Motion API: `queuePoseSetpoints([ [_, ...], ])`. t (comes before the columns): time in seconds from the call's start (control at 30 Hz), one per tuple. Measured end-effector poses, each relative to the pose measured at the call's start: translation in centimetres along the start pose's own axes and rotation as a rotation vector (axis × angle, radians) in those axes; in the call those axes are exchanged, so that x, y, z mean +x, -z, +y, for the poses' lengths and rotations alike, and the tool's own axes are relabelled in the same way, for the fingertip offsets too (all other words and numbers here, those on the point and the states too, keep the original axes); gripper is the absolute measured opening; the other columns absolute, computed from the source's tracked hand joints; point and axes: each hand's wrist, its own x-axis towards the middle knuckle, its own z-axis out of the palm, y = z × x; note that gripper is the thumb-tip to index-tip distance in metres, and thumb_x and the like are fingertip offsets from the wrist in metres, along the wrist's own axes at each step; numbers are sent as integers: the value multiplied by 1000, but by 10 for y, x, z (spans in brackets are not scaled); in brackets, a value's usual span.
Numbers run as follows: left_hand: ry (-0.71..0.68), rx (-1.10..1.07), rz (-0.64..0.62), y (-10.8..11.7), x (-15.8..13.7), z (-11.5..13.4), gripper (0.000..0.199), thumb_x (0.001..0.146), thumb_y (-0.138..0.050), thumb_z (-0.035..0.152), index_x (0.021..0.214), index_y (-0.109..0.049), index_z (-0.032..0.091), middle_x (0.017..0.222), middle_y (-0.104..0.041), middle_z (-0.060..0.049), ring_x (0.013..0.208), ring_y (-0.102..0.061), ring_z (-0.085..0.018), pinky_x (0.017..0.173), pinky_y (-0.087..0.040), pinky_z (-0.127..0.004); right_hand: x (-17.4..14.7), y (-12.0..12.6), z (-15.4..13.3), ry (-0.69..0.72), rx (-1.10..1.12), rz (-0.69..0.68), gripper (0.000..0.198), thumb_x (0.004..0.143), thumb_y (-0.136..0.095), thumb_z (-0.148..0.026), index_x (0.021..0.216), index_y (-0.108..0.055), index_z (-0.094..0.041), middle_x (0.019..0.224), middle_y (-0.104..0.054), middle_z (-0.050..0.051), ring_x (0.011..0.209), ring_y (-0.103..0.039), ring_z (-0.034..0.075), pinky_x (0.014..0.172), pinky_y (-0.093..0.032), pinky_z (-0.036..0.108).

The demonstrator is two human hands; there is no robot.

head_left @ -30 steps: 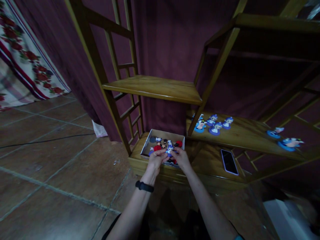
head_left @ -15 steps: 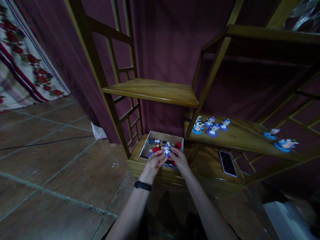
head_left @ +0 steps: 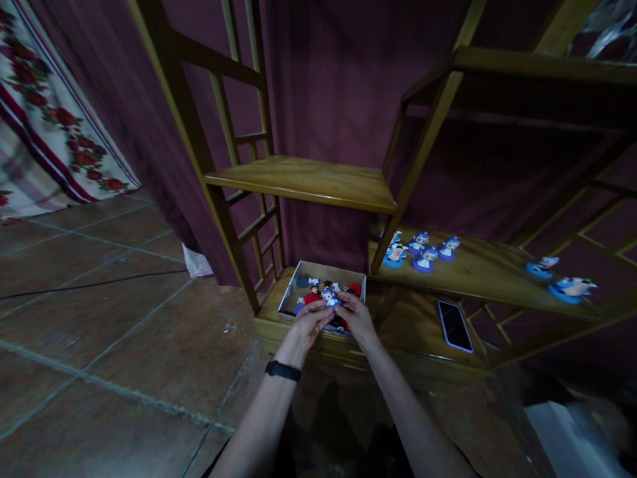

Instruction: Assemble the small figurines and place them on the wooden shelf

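Between the fingertips of both hands is a small purple-and-white figurine [head_left: 330, 297], held over an open cardboard box [head_left: 287, 300]. My left hand [head_left: 309, 320] grips it from the left, and my right hand [head_left: 355, 318] closes on it from the right. Inside the box lie several more figurines, some with red parts such as the red one [head_left: 355, 290] at its right side. The box rests on the lowest wooden shelf [head_left: 269, 312], and my hands hide its near edge in part.
On the right-hand shelf [head_left: 488, 272] stand several purple-based figurines [head_left: 424, 259] and blue-based figurines [head_left: 572, 288]. A phone [head_left: 454, 326] lies lower down. A slanted wooden post [head_left: 423, 146] divides the unit. A white box [head_left: 567, 435] is at the lower right, and a black cable [head_left: 99, 284] crosses the floor.
The figurine has tilted slightly and shifted a little to the left between my fingers. Both hands remain over the box in nearly the same place.
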Motion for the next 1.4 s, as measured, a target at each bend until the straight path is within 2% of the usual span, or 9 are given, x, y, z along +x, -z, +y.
queuePoseSetpoints([
  [0.2,-17,-1,3,-1,-1,1,26,60,-66,-6,80,-61,11,74,-69,-6,69,-65,-13,70,-53,-22,-2,-1,-4,7,-9,-16,36,61,-67,-25,97,-63,-22,99,-65,3,83,-60,17,79,-47,33],
  [0.37,-45,8,-11,-3,-1,0,27,59,-67,-4,81,-62,11,77,-69,-7,71,-65,-13,69,-51,-22,-3,-2,-2,-76,62,-18,44,59,-70,-30,101,-62,-20,89,-68,3,82,-61,18,80,-47,35],
  [0.6,-118,52,21,-9,-4,2,31,52,-74,0,79,-63,11,74,-69,-5,67,-64,-13,68,-49,-22,-3,2,0,-127,155,-31,44,58,-72,-30,100,-64,-20,99,-67,4,92,-60,21,87,-44,38],
  [0.8,-128,31,35,-8,-4,1,34,49,-75,2,79,-63,12,71,-68,-4,67,-63,-13,69,-48,-25,-3,1,-6,-152,195,-17,41,55,-74,-28,94,-65,-20,95,-68,4,89,-61,22,85,-45,38],
  [0.93,-183,65,52,-9,-2,-1,33,48,-76,3,77,-63,12,70,-68,-4,64,-63,-13,65,-48,-24,-3,0,-7,-137,179,-37,40,55,-73,-27,93,-66,-20,93,-69,4,87,-61,21,81,-46,37],
  [1.03,-182,68,40,-9,-3,-1,31,50,-74,2,77,-63,12,70,-68,-4,64,-63,-13,66,-49,-25,-2,0,-6,-120,156,-25,42,54,-72,-24,95,-65,-20,93,-68,4,83,-61,20,80,-46,36],
  [1.23,-95,54,76,-9,-6,5,14,66,-67,10,79,-64,11,73,-68,-9,66,-65,-15,66,-52,-28,-4,0,-7,-74,84,-35,39,59,-67,-23,98,-64,-23,96,-68,2,84,-61,19,78,-48,34],
  [1.4,-95,52,73,-9,-7,8,12,66,-67,11,78,-63,11,71,-68,-8,65,-64,-15,67,-53,-28,-3,-2,-7,-39,115,-75,38,61,-65,-22,99,-63,-23,94,-68,2,87,-62,20,80,-48,35],
])
